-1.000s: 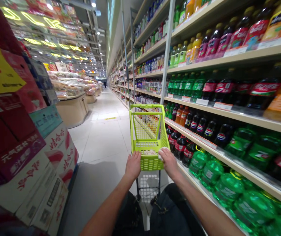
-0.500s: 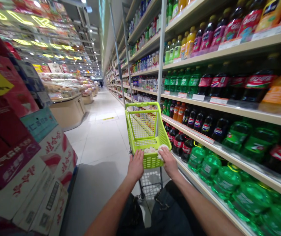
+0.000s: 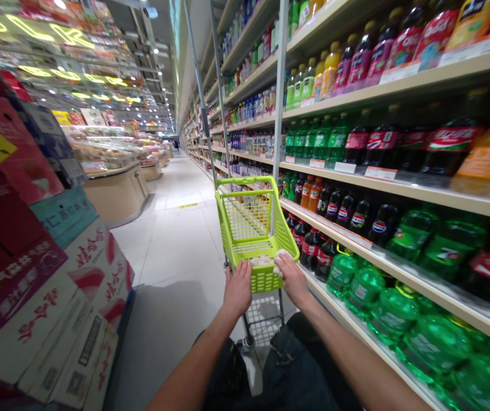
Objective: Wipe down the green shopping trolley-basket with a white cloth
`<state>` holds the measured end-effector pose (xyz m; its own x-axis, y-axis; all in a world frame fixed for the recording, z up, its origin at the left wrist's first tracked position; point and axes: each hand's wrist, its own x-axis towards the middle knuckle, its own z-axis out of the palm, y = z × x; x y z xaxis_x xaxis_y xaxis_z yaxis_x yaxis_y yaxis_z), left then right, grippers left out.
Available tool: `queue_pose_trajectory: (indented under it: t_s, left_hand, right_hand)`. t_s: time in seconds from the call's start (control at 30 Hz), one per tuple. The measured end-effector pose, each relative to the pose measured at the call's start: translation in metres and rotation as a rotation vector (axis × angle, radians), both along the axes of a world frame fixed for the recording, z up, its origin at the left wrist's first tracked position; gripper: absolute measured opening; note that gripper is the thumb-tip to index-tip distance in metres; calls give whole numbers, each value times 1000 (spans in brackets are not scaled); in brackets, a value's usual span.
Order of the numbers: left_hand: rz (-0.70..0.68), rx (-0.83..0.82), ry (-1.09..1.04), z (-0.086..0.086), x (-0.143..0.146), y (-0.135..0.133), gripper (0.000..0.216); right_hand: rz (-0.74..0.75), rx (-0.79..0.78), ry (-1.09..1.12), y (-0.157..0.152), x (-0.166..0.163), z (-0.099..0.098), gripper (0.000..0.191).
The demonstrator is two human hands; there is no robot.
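Observation:
A lime-green shopping basket [image 3: 266, 279] sits in a small cart frame [image 3: 248, 337] in front of my knees. At its near left corner, my left hand [image 3: 239, 286] grips the rim, fingers pointing forward over the edge. My right hand [image 3: 291, 278] presses a crumpled white cloth [image 3: 278, 264] against the near right corner, with its fingers closed over it. Another bit of pale cloth [image 3: 262, 261] shows just inside the near rim between my hands; whether it is the same piece I cannot tell. The undersides of both hands are hidden.
Shelves [image 3: 399, 182] of bottled drinks run close along the right, with big green bottles [image 3: 399, 314] at the bottom. Stacked drink cartons [image 3: 77, 297] stand at the left. A pale tiled aisle [image 3: 176, 228] leads ahead past a rounded display counter [image 3: 119, 194].
My right hand and the cloth have shifted slightly left along the basket's near rim. My left hand keeps its place at the left corner.

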<state>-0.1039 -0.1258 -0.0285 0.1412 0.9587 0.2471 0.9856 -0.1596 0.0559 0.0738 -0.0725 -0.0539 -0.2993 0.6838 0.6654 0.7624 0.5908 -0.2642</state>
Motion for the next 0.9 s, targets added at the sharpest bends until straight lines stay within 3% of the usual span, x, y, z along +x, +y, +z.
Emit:
queue_pose_trajectory:
  t_s: [0.17,0.33,0.43,0.57,0.7,0.9]
  left_hand:
    - [-45,6,28,10,-13,5,47]
    - [-109,42,93,27,-36,22,23]
    - [-167,29,88,28,-38,28,18]
    - [-152,35,54,22,-19,25,18]
    - [-162,36,83,16,18,14,20]
    - [-425,117,153,19,54,9,31]
  right_hand:
    - [218,60,-42,-12,-33,-4,47]
    - [74,83,13,9,-2,-13,47]
    - [41,115,17,19,11,-21,48]
    - [69,163,-1,22,26,-29,48]
    - [88,164,-12,35,63,-34,47]
    - [82,68,-74,92,129,-28,45]
